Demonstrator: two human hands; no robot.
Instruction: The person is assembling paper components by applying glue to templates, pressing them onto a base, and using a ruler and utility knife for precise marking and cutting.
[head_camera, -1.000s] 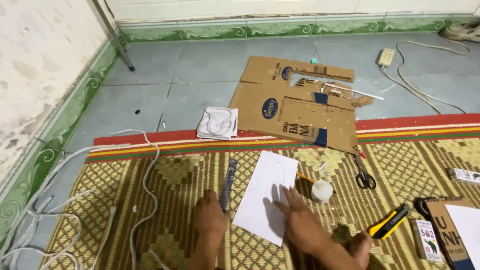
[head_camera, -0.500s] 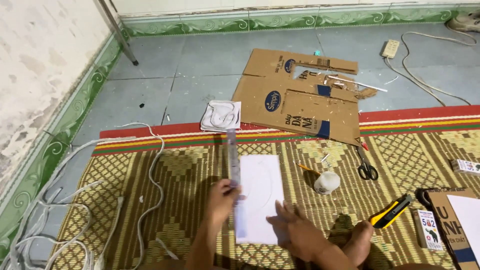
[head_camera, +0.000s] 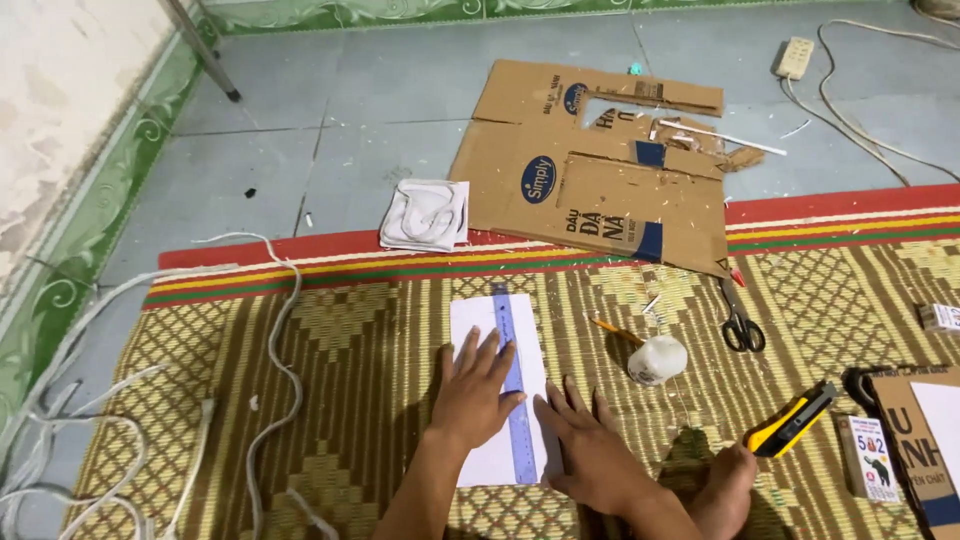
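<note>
Around you on the woven mat (head_camera: 330, 340), with its diamond pattern and red striped edge, lie black-handled scissors (head_camera: 740, 322), a small white glue bottle (head_camera: 657, 360) on its side with an orange pencil (head_camera: 615, 331) just beside it, and a yellow and black utility knife (head_camera: 792, 421) to your right. A flattened brown cardboard sheet (head_camera: 590, 190) with cut-out gaps rests half on the mat, half on the grey tiled floor (head_camera: 330, 130). White cord (head_camera: 270, 340) snakes along the mat's left side.

Your left hand (head_camera: 475, 385) lies flat, fingers spread, pressing on the white sheet of paper (head_camera: 480, 320) and the translucent blue ruler (head_camera: 512, 380), which runs lengthwise down the paper. Your right hand (head_camera: 590, 445) lies open, fingers spread, touching the paper's right edge beside the ruler. Nothing blocks either hand.
</note>
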